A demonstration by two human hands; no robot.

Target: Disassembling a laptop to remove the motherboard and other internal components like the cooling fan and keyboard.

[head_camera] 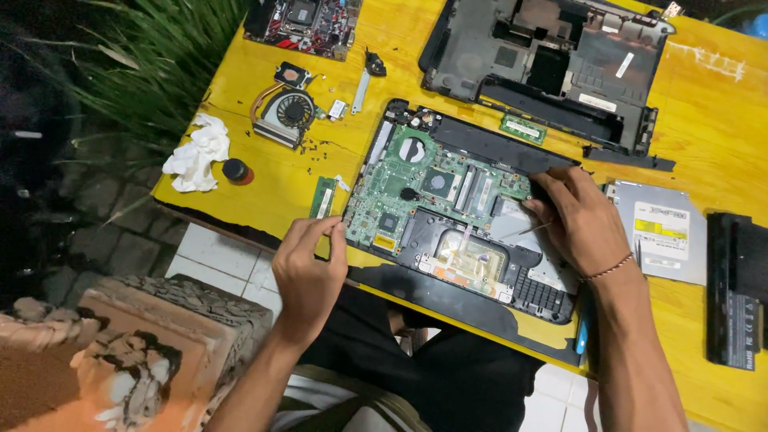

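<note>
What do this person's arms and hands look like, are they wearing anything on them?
Both forearms are bare, with no sleeves, gloves or watch in view. The right hand has a thin beaded bracelet round its wrist. The left hand wears nothing, and no rings show on either hand's fingers.

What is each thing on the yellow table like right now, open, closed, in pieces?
Laptop base: opened up, green circuit board bare.
Bottom cover: off, lying apart.
Cooling fan: taken out, on the table.
Disc drive: removed, lying flat.
Left hand: fingers pinched.
Right hand: holding a thin tool.
</note>
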